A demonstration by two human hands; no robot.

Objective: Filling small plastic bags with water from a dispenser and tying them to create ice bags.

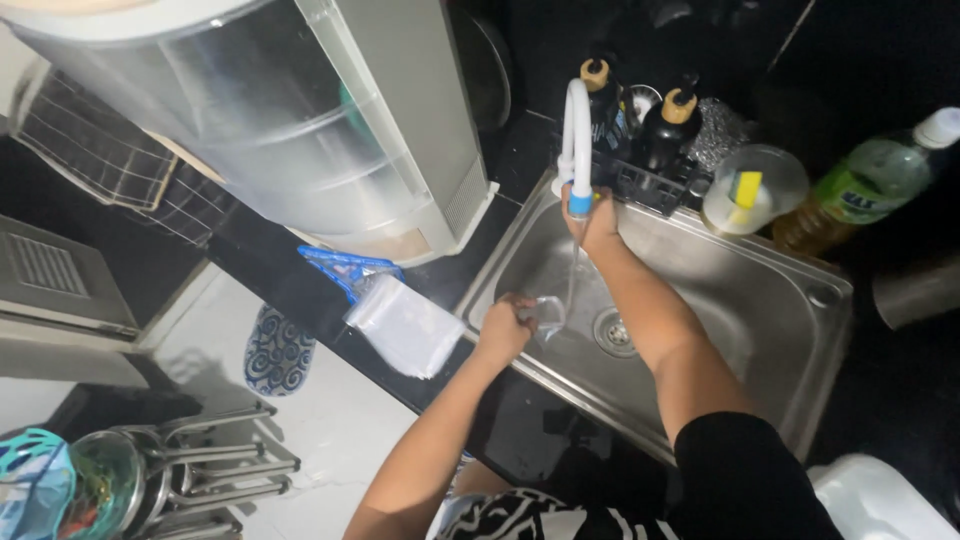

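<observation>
Nearest, the left hand has its grip closed around a small clear glass, held over the steel sink beside the drain, with a thin stream of water running into it. Beyond it, the right hand is wrapped around the blue tip of the white tap. Farther back on the dark table stand two dark bottles with tan caps in a black rack, a clear lidded tub holding something yellow, and a green bottle lying tilted.
</observation>
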